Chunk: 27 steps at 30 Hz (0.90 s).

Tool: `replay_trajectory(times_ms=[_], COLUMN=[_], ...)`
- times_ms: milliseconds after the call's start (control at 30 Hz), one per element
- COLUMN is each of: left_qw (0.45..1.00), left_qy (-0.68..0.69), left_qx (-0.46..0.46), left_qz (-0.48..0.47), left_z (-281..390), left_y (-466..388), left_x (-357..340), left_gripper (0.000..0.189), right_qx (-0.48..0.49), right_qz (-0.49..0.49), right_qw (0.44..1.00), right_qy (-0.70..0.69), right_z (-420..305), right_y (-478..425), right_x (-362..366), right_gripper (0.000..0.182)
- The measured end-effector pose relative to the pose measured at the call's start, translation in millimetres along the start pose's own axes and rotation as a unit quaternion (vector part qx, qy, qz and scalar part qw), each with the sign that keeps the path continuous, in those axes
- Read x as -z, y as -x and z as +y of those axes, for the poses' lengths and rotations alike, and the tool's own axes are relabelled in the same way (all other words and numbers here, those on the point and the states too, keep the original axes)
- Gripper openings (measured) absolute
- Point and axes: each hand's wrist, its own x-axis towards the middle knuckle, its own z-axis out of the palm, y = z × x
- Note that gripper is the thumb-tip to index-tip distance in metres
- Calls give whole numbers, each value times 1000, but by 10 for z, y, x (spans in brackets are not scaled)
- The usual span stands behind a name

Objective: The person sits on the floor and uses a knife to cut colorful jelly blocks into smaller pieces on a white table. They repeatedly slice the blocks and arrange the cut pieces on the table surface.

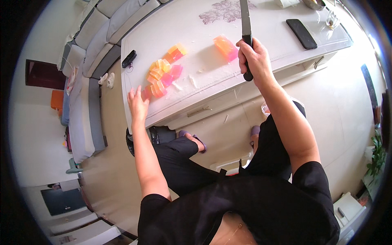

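Observation:
My right hand [255,59] is closed around the black handle of a long, straight blade [246,21], which points away from me over the table. Just left of it lies a larger orange and pink translucent block [225,48], probably soap or jelly. My left hand [138,102] is at the table's left edge, fingers spread, touching or right beside a pinkish piece at the near end of a cluster of cut blocks [156,73]. Whether it grips that piece cannot be told. More orange and yellow pieces [175,52] lie behind the cluster. Thin shavings [193,81] are scattered on the tabletop.
The white table [180,29] has drawers along its near side. A black phone [301,33], a glass [332,20] and a metal bowl [315,4] are at the right. A small black object [129,58] lies near the left edge. A black-lined bin [162,134] stands below the table.

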Motion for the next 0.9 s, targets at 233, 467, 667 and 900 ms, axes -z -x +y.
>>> replay_trajectory(times_ms=[233,467,667,900], left_qw=[959,896,927,895], left_qy=[98,57,60,405], left_qx=[-266,-440,-370,-31], left_qz=[-11,-32,11,181], left_z=[1814,2694,2525,1204], left_y=[-465,-993,-966,-340], left_x=[376,-492,-299,391], left_gripper=[66,50,51,49], right_qx=[19,35,54,-82], right_qz=[47,58,53,-98], right_qw=[998,997,997,975], right_qy=[24,-24,-21,182], right_z=[-120,-72,-59,179], right_y=[-24,-62,-28,75], right_x=[210,339,283,-168], right_gripper=[21,16,22,24])
